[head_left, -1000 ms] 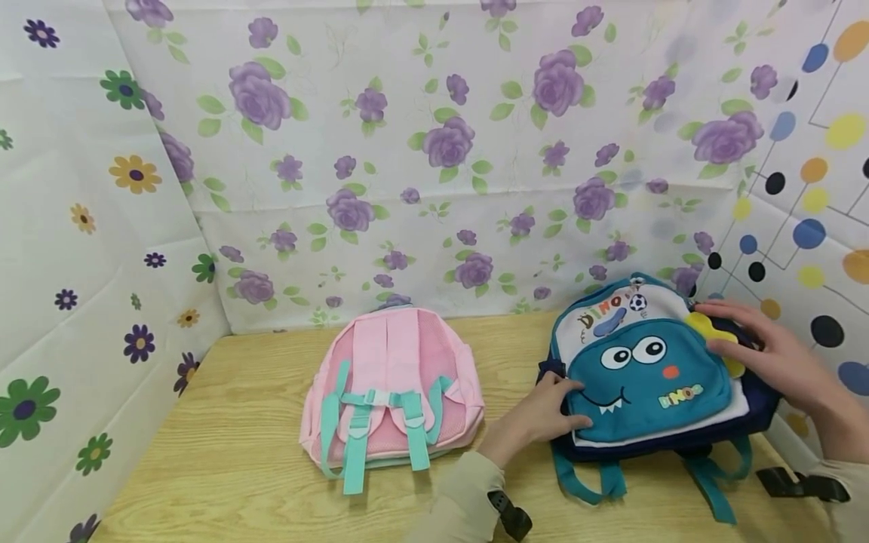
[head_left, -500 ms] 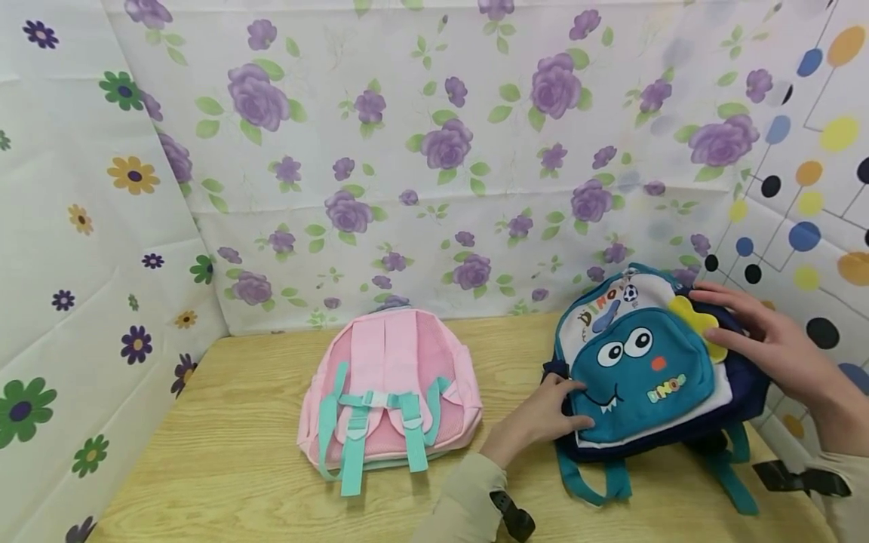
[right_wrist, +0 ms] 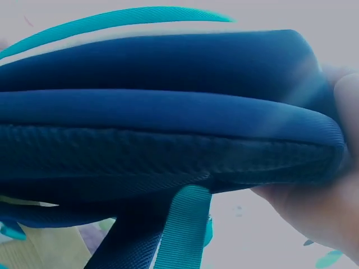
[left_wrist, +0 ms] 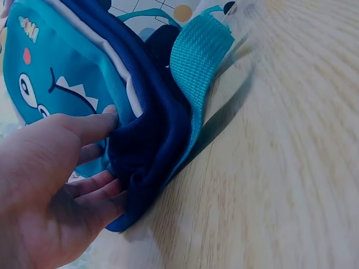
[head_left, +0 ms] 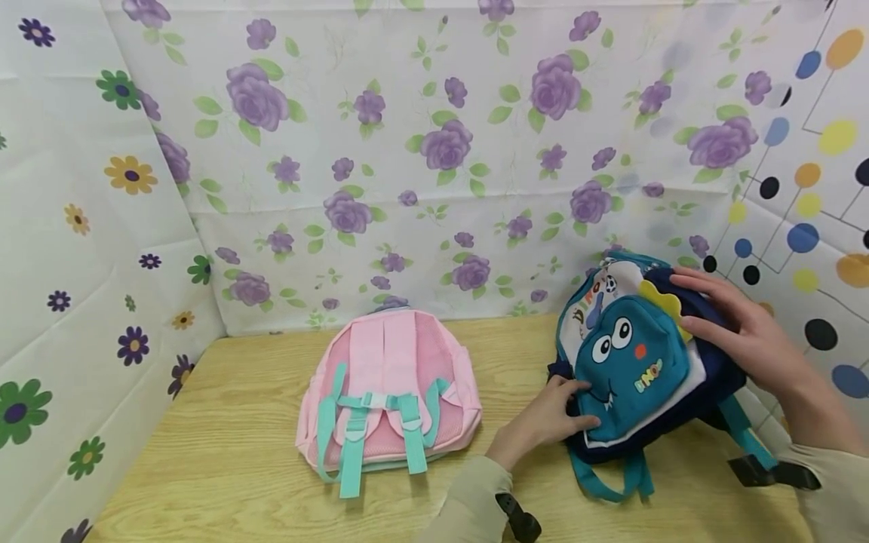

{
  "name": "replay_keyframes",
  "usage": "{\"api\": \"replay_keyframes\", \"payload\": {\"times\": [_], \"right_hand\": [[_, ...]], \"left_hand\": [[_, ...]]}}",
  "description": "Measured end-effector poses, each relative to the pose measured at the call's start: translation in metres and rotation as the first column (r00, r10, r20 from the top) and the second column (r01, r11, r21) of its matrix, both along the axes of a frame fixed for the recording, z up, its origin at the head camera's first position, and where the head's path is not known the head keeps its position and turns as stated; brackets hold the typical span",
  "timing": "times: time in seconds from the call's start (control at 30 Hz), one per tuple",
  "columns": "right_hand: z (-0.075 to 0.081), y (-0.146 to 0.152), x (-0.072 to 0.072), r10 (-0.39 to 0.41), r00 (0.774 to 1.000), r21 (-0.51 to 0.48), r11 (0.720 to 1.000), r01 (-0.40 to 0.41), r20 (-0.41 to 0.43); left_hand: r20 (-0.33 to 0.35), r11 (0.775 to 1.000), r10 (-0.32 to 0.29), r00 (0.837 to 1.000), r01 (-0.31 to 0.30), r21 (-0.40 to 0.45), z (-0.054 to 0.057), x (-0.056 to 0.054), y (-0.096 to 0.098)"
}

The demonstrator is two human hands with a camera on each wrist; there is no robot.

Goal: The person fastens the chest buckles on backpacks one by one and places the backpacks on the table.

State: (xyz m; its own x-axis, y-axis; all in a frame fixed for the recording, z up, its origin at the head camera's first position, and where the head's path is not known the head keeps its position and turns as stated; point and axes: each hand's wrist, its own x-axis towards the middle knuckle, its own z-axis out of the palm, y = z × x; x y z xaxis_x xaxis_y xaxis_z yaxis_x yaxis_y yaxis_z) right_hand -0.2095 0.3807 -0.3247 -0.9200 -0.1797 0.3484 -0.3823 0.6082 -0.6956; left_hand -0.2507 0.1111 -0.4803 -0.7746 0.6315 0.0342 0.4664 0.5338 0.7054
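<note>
A blue backpack with a teal dinosaur-face front pocket is tilted and turned at the right of the table in the head view. My left hand grips its lower left side; in the left wrist view the thumb lies on the front and the fingers tuck in against the navy side. Up at the opposite side, my right hand holds the navy edge beside the yellow spikes. The right wrist view shows the backpack's navy side close up, its end between thumb and fingers. Teal straps trail beneath.
A pink backpack with mint straps lies with its strap side up on the wooden table, left of the blue one. A flowered cloth hangs behind, and a dotted cloth stands close on the right.
The blue backpack has turned, its right side swinging up and leftward, so more of its navy side shows. My right hand has moved left with it; the left hand has kept its grip.
</note>
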Motion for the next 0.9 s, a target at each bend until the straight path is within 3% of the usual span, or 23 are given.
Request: {"api": "replay_keyframes", "payload": {"times": [0.37, 0.7, 0.9], "right_hand": [[0.009, -0.029, -0.002, -0.091, 0.996, 0.096, 0.991, 0.092, -0.010], [0.017, -0.051, 0.003, -0.055, 0.998, 0.114, 0.992, 0.057, -0.018], [0.020, -0.065, 0.001, -0.032, 0.999, 0.104, 0.994, 0.035, -0.027]], "left_hand": [[0.028, 0.999, 0.003, 1.000, -0.004, 0.037, -0.003, -0.002, 0.004], [0.065, 0.995, -0.009, 0.998, 0.003, 0.103, -0.007, -0.003, 0.006], [0.025, 0.989, -0.017, 1.000, 0.013, 0.144, -0.009, -0.002, 0.001]]}}
